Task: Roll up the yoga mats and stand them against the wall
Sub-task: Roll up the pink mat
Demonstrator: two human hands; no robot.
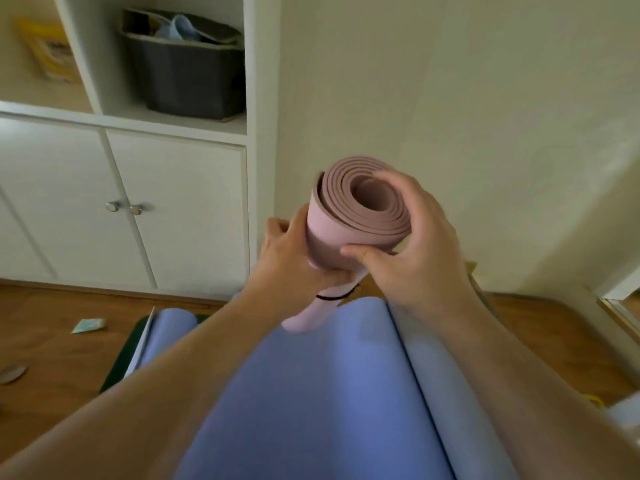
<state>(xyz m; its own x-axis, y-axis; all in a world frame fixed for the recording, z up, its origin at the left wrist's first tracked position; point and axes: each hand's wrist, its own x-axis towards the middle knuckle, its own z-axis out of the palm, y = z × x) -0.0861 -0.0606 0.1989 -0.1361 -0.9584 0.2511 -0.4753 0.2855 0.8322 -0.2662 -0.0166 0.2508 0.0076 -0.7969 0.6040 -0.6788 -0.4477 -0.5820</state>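
head view, and the rolled pink foam yoga mat [349,220] is up in the air, end-on to the camera, both hands on it, in front of the cream plaster wall [450,98]. left hand [294,258] has its fingers curled round the side of the roll lower down; right hand [412,244] wraps the top end, thumb pressed on the near face, fingers hooked over the rim.

risk number one, i'd say: that outer flap at the upper left stands a little proud of the coil. ease the grip and the foam could spring open, layers loosening from the outside in. a thin black band [334,297] shows near the lower end, but whether it binds the whole roll i cannot tell. risk two: the spiral looks slightly uneven, so stood on end it may lean and topple off the wall. risk three: the wooden floor [52,341] looks smooth, and a foam end could slide out on it.

texture now: matte, soft-looking foam, spiral of thick layers round a hollow core. below lies the flat blue yoga mat [311,393], smooth and still unrolled, a dark green mat edge [117,362] peeking from beneath it. to the left, a white cabinet [173,202] with metal knobs.
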